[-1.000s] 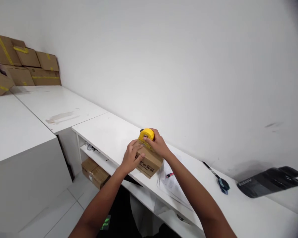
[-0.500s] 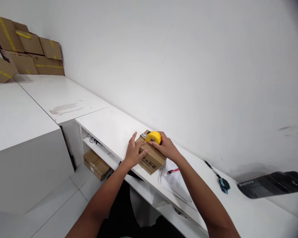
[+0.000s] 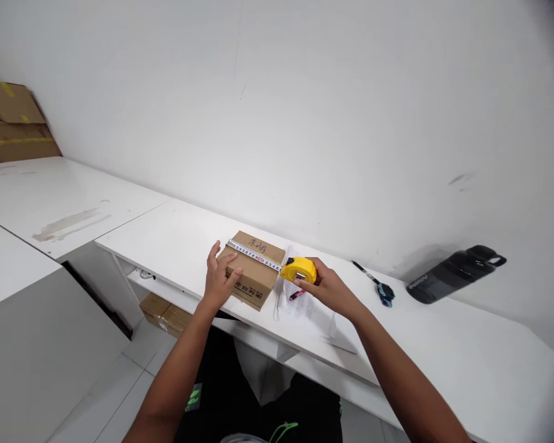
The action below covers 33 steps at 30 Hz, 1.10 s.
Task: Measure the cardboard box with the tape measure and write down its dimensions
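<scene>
A small brown cardboard box [image 3: 253, 277] with handwriting on top and printing on its near side sits on the white shelf top. Across its top lies the drawn-out blade of a yellow tape measure [image 3: 298, 270], figures facing up. My right hand [image 3: 327, 283] is closed around the tape measure's case, just beyond the box's right edge. At the box's left end is my left hand [image 3: 221, 277], fingers spread, some of them resting on the box beside the blade. Whether they press on the blade's end I cannot tell.
White papers [image 3: 311, 317] with a red pen [image 3: 298, 295] lie right of the box. Further right are a dark pen-like item with a teal bundle [image 3: 384, 294] and a black bottle [image 3: 452, 274]. Taped cartons [image 3: 16, 123] stand far left; another box [image 3: 164, 314] sits below.
My right hand has moved the tape measure's case rightward off the box, drawing the blade out across its top. My left hand stays at the box's left end. The view has turned right.
</scene>
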### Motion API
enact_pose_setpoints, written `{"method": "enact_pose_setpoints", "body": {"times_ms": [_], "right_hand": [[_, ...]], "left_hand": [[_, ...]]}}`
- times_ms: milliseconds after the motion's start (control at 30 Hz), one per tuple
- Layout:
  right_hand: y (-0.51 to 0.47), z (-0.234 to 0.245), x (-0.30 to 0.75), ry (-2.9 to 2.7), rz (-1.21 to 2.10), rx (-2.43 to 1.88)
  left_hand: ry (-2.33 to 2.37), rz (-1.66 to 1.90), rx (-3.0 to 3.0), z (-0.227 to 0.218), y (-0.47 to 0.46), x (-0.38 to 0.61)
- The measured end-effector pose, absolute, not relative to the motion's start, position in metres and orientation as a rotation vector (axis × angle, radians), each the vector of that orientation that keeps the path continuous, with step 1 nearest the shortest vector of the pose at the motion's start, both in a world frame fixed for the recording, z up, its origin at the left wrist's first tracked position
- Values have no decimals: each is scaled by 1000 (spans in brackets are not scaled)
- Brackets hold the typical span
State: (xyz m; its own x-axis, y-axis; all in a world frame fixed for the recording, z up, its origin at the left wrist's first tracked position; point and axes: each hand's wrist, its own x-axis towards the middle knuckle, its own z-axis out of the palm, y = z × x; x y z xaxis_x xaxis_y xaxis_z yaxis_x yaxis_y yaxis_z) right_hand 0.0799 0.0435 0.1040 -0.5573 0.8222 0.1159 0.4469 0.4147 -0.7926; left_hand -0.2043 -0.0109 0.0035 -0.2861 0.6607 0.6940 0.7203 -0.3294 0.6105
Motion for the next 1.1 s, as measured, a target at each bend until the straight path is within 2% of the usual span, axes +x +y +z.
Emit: {"method": "enact_pose_setpoints", "body": {"times_ms": [267,400,567,733,900,1100], "right_hand": [[48,86,69,-2020,954,-1008],[51,96,47,-1847,918,-966],[61,115,11,-1819,854,-913],[70,128,-32,-2024,808,-900],[68,126,-59,-2315,698,-911],[65,118,-64,-2399,610,-917]], "left_hand": [[-2059,-1705,-1839,23,-21,-198],[-2275,-1545,-1645,36,-48,-165],[-2192,-1432,-1696,46,-81,-133],[-2229,-1744,-1292,51,-53,-167],[-2199,-2488,-1508,34,-22,-185],[-2202,-2607,-1434,24,-22,-179]]}}
